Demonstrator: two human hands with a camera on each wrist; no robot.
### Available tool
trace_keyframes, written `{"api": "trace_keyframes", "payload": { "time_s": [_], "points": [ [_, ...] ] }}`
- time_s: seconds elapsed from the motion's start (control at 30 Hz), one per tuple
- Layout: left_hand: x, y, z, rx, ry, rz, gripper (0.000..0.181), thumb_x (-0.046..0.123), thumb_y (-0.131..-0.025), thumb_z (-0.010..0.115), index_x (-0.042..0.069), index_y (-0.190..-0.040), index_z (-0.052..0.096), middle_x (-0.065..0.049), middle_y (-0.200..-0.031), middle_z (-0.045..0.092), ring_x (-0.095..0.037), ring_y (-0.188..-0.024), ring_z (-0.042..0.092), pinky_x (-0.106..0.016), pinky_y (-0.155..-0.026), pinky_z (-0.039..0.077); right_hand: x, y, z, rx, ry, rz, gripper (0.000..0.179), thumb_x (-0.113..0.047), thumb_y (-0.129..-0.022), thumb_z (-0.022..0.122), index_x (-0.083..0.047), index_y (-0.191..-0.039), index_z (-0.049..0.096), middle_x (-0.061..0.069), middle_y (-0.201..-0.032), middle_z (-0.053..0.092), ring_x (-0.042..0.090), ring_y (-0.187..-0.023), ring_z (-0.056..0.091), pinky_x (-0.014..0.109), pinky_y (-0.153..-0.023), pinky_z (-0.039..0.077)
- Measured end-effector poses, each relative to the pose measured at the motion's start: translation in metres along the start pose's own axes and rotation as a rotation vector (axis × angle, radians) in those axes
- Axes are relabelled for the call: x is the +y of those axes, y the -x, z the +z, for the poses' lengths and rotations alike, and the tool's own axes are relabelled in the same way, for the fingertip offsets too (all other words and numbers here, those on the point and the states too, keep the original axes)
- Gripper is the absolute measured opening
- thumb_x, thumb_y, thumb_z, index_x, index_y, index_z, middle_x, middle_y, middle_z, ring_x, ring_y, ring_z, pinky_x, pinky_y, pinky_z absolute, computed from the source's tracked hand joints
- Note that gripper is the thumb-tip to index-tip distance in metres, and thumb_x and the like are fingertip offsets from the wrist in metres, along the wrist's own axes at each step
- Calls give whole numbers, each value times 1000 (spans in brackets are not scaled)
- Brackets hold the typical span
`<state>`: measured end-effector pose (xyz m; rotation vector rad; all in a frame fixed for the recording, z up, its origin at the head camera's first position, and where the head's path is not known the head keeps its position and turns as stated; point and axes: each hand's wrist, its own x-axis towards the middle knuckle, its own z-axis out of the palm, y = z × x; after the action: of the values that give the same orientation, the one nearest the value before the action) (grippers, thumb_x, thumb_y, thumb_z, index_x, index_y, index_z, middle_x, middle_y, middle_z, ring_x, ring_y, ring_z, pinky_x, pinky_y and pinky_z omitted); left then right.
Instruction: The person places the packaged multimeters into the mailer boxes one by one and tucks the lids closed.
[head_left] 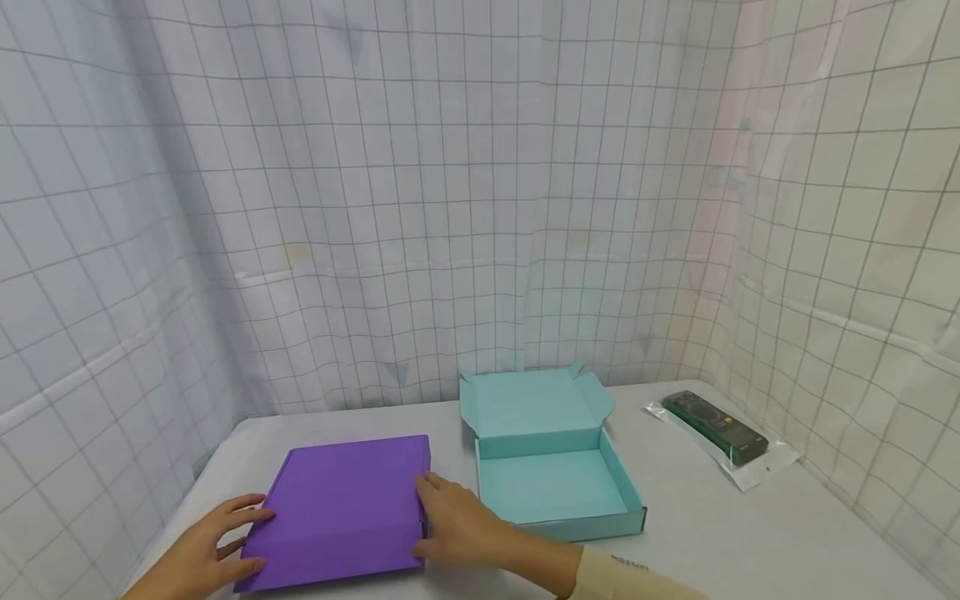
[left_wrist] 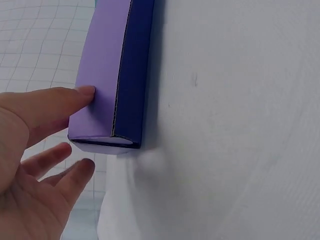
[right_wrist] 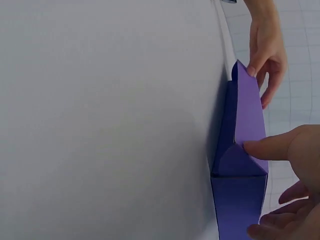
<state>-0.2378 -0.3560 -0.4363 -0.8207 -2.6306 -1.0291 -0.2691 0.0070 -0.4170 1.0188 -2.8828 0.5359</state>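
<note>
Box, purple cardboard [head_left: 345, 508], flat rectangular form, one; lies on the white-covered table [head_left: 697, 542] before the person, left of centre. Near edge of lid fitted with a folded flap [right_wrist: 250, 112], which stands out from the front wall (a side tab [right_wrist: 234, 161] shows at its right end), so the lid seems not fully seated. Hands, two, well apart, one at either end of the box: left hand [head_left: 206, 546] with fingers spread and loose, thumb resting on the flap near its left corner; right hand [head_left: 461, 525] at the right side, thumb touching the flap near its right corner, fingers loosely bent beside the wall; neither clamped round the box. Handling, by judgement: light if little is inside, contents and true weight not visible; panels stiff but liable to crease or dent at flap and corners; surface smooth, perhaps a little slippery. Best held by the two short side walls, low down, with thumbs reserved for even pressure on the lid edge. Adjacent: teal box [head_left: 555, 483], lid raised, right of the purple one; dark-green meter [head_left: 716, 425] in a clear bag [head_left: 776, 458], far right; gridded curtain [head_left: 480, 208] behind.
</note>
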Motion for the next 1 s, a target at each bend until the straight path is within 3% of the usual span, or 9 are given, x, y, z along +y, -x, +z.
{"api": "trace_keyframes", "payload": {
  "time_s": [0.1, 0.2, 0.33, 0.4, 0.5, 0.6, 0.67, 0.8, 1.0],
  "points": [
    [0, 1, -3, -57, 49, -164, 67, 18, -79, 75, -9, -131, 42, -31, -132, 34, -16, -115, 51, -36, -73, 54, 3, -5, -4, -34, 81, -31, 86, -48, -74, 75, -2, -138, 40, 12, -139, 42, 20, -123, 44, 32, -95, 42],
    [-2, 0, -8, -173, 189, -263, 77, 16, -86, 67, -16, -138, 22, -45, -133, 22, -48, -106, 51, -31, -78, 52, 6, -11, -6, -70, 93, -33, 87, -53, -70, 75, -3, -135, 43, 9, -136, 45, 19, -119, 47, 31, -93, 44],
    [-8, -3, -12, -269, 322, -288, 76, 13, -91, 60, -18, -138, 10, -46, -133, 20, -45, -108, 52, -26, -80, 50, 13, -17, -4, -94, 128, -35, 94, -61, -68, 72, -5, -137, 42, 8, -140, 41, 19, -123, 43, 32, -96, 41],
    [-11, -3, -13, -283, 354, -276, 74, 11, -92, 59, -19, -138, 8, -48, -131, 23, -35, -108, 55, -27, -80, 51, 15, -19, -3, -87, 124, -25, 98, -62, -65, 73, -4, -137, 42, 9, -140, 42, 20, -122, 45, 32, -96, 41],
    [-13, -4, -12, -274, 377, -266, 74, 9, -91, 59, -19, -138, 9, -47, -130, 25, -10, -107, 56, -24, -81, 50, 17, -20, -2, -96, 40, 9, 90, -57, -62, 79, -2, -127, 50, 4, -115, 60, 13, -98, 58, 26, -81, 49],
    [-15, -5, -11, -248, 363, -248, 74, 9, -90, 61, -20, -137, 12, -47, -129, 28, 8, -102, 51, -21, -81, 49, 16, -21, -2, -117, -60, 42, 70, -47, -62, 83, -4, -111, 58, -5, -85, 60, 5, -72, 53, 20, -62, 47],
    [-16, -5, -10, -234, 345, -251, 74, 10, -89, 62, -20, -137, 14, -46, -127, 32, 7, -101, 52, -22, -80, 50, 14, -22, -2, -128, -100, 56, 60, -41, -62, 85, -6, -104, 59, -6, -79, 58, 3, -66, 49, 18, -58, 44],
    [-16, -4, -8, -210, 321, -287, 77, 12, -87, 65, -20, -136, 16, -43, -122, 41, -13, -98, 62, -29, -77, 52, 10, -23, 0, -131, -119, 82, 53, -36, -63, 86, -6, -99, 59, -5, -81, 59, 3, -66, 48, 18, -59, 44],
    [-15, -5, -7, -187, 308, -333, 78, 15, -84, 69, -20, -135, 21, -41, -119, 46, -36, -98, 61, -32, -76, 53, 8, -22, 2, -116, -105, 102, 49, -32, -63, 86, -6, -95, 60, -5, -77, 57, 3, -64, 48, 18, -55, 43]
  ]
}}
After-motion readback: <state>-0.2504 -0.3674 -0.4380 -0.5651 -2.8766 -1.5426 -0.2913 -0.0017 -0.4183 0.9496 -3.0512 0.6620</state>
